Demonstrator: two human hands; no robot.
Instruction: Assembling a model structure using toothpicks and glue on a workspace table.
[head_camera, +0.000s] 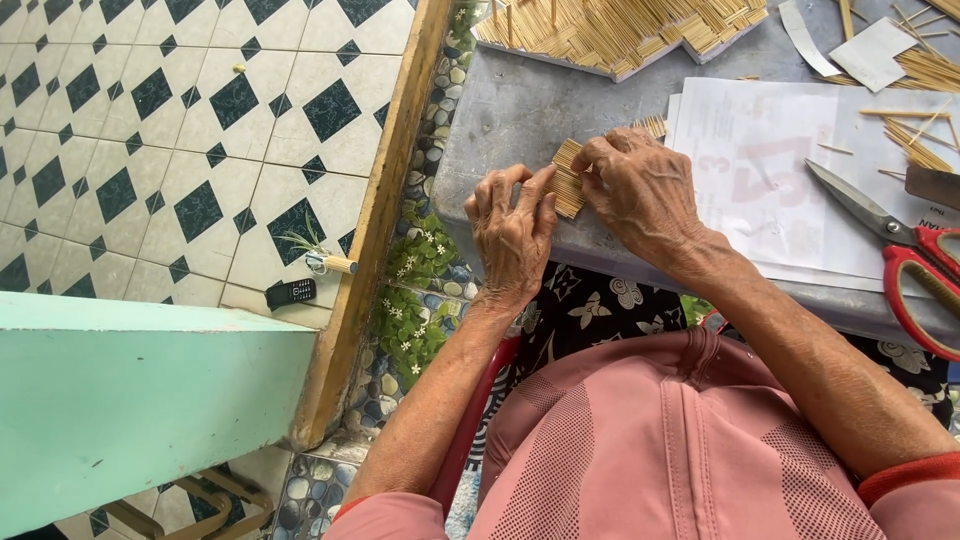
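Both hands press on a small bundle of thin sticks (570, 185) at the front edge of the grey surface (500, 110). The left hand (515, 235) pinches the bundle's near end with bent fingers; the right hand (640, 190) closes over its right side. Red-handled scissors (900, 250) lie well right of the bundle, on white paper (760, 170).

The right hand (640, 190) covers much of a small mat of thin sticks (568, 180) — and red-handled scissors (900, 250) run off the right edge — while a stick panel (620, 30) is cropped at top.
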